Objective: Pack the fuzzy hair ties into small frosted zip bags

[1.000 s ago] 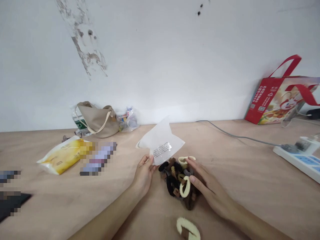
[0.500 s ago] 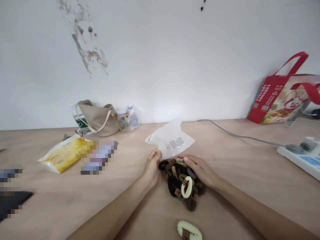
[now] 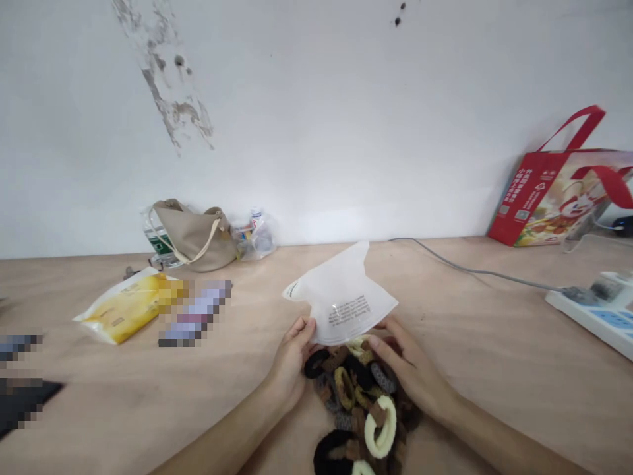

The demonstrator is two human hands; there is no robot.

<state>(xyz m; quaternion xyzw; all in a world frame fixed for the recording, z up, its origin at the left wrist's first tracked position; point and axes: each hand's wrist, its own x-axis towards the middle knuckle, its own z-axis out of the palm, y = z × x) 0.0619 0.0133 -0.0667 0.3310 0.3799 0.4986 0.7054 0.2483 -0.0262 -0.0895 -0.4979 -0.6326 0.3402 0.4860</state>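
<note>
Plastic bag (image 3: 341, 297), left hand (image 3: 291, 366) pinching — hair ties (image 3: 356, 402)

And there's the white plaster wall (image 3: 316, 112) across the top of the frame: a scarred, peeling patch (image 3: 171, 86) upper left, two dark holes (image 3: 399, 16) top centre — meeting a pale plywood tabletop (image 3: 113, 402) below.

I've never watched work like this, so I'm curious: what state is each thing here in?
Left hand: pinching the plastic bag's lower edge.
Right hand: fingers at the bag's lower edge, above the hair ties.
Plastic bag: translucent, raised off the table.
Hair ties: loose heap on the table.
Red gift bag: upright against the wall.
Power strip: cable plugged in.
</note>
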